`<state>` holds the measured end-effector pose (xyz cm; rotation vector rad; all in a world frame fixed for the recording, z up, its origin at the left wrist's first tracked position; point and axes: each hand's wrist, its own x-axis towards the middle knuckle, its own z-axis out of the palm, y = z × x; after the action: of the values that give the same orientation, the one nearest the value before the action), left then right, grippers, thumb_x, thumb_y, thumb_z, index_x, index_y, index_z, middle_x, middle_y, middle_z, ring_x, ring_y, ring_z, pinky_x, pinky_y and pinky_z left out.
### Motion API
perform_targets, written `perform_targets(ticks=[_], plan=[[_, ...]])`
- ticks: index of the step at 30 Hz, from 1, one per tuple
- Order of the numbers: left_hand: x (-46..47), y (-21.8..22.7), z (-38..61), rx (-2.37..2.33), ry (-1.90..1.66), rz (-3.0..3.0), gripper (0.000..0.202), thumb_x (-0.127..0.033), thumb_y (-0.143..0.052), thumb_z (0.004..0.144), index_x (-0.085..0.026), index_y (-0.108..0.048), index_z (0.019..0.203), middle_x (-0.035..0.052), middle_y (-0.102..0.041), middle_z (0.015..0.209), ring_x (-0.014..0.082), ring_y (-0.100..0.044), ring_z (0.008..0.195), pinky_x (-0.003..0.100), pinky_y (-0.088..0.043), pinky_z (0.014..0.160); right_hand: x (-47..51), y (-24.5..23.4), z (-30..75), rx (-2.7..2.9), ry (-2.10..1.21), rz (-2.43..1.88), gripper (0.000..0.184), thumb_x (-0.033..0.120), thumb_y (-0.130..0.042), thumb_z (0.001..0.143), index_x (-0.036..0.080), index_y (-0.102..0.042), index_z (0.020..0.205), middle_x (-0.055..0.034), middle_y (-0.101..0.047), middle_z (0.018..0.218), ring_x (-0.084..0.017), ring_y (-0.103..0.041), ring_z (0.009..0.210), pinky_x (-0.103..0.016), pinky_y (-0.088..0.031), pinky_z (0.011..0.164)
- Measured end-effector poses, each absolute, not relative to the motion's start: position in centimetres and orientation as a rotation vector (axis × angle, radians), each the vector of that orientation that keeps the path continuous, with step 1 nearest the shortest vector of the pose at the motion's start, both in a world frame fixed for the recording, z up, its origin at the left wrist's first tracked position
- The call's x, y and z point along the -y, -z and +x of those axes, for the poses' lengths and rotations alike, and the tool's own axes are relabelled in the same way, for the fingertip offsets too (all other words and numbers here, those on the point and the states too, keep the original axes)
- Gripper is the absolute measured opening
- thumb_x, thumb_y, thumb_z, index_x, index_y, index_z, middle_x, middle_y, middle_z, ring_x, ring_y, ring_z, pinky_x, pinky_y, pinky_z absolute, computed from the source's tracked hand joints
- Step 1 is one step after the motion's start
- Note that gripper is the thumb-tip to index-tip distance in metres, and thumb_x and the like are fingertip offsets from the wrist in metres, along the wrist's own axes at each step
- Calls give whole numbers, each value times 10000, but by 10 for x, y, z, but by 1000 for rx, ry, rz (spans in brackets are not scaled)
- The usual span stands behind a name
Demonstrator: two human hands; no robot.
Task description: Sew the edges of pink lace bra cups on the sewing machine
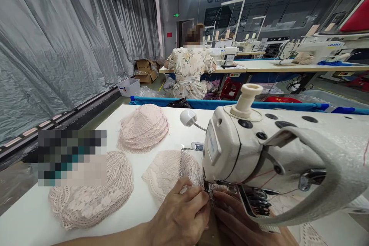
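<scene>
My left hand (pixel 186 209) is closed, its fingers curled and pinching the edge of a pale pink lace piece (pixel 163 173) just left of the needle. The lace lies on the white table and runs under the presser foot of a white sewing machine (pixel 225 142). On the needle's right side, my right hand (pixel 239 215) lies with fingers stretched out, fingertips touching the lace; the machine partly hides this hand. Behind the lace sits a stack of pale pink, domed lace cups (pixel 144 127). A pile of lace pieces (pixel 95 196) rests at left, partly blurred out.
More lace (pixel 309 234) lies at the lower right. A blue cloth-covered bar (pixel 161 102) edges the table's far side. Beyond it, a person in a floral top (pixel 190 69) sits at another sewing table. A grey curtain (pixel 72 38) hangs along the left.
</scene>
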<state>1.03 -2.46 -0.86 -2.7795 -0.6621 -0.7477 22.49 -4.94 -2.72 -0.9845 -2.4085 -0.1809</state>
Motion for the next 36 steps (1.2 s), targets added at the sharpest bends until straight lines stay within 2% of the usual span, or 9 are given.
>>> perform_targets(ticks=[4, 7, 13, 17, 23, 28, 33, 36], plan=[[27, 4, 13, 697, 719, -2810, 102, -105, -475, 887, -102, -576, 872, 33, -609, 849, 138, -548, 834, 319, -423, 831, 51, 41, 226, 2325, 149, -1031, 182, 257, -530, 870, 334, -693, 845, -15, -678, 982, -177, -644, 895, -249, -544, 679], [27, 3, 13, 707, 712, -2838, 89, -112, -494, 877, -89, -578, 895, 32, -601, 829, 143, -551, 820, 324, -422, 828, 51, 47, 226, 2312, 145, -1029, 182, 267, -524, 874, 325, -696, 852, -18, -675, 980, -168, -643, 898, -243, -542, 710], [27, 8, 15, 682, 809, -2746, 115, -104, -509, 873, -95, -580, 783, 41, -613, 853, 142, -552, 851, 316, -429, 827, 52, 36, 224, 2307, 136, -1046, 194, 200, -573, 834, 341, -698, 790, -14, -674, 997, -194, -624, 958, -284, -542, 745], [28, 12, 16, 688, 808, -2704, 125, -119, -517, 869, -107, -575, 758, 45, -611, 874, 153, -545, 896, 316, -446, 807, 51, 34, 224, 2307, 133, -1066, 178, 207, -575, 831, 336, -699, 829, -16, -682, 958, -185, -639, 907, -265, -553, 718], [29, 18, 15, 696, 779, -2739, 135, -227, -617, 827, -99, -593, 792, 62, -611, 908, 185, -539, 924, 349, -451, 836, 51, 37, 224, 2310, 146, -1101, 176, 221, -583, 828, 356, -694, 850, -1, -677, 958, -176, -641, 887, -255, -554, 703], [30, 18, 16, 673, 843, -2713, 87, -129, -561, 830, -105, -587, 751, 56, -617, 904, 176, -541, 916, 342, -458, 836, 52, 37, 224, 2315, 156, -1091, 174, 214, -594, 822, 353, -694, 795, 0, -681, 905, -174, -643, 848, -252, -544, 682], [31, 20, 16, 674, 747, -2728, 93, -177, -590, 823, -112, -586, 756, 67, -608, 932, 184, -530, 947, 346, -459, 856, 51, 40, 226, 2309, 158, -1066, 165, 239, -576, 841, 347, -692, 795, 1, -682, 900, -160, -647, 831, -232, -535, 656], [31, 23, 15, 682, 735, -2725, 63, -153, -573, 823, -113, -592, 779, 61, -610, 932, 180, -530, 946, 343, -451, 878, 50, 45, 227, 2315, 162, -1036, 154, 250, -566, 849, 335, -693, 833, -7, -683, 928, -158, -647, 846, -235, -535, 681]])
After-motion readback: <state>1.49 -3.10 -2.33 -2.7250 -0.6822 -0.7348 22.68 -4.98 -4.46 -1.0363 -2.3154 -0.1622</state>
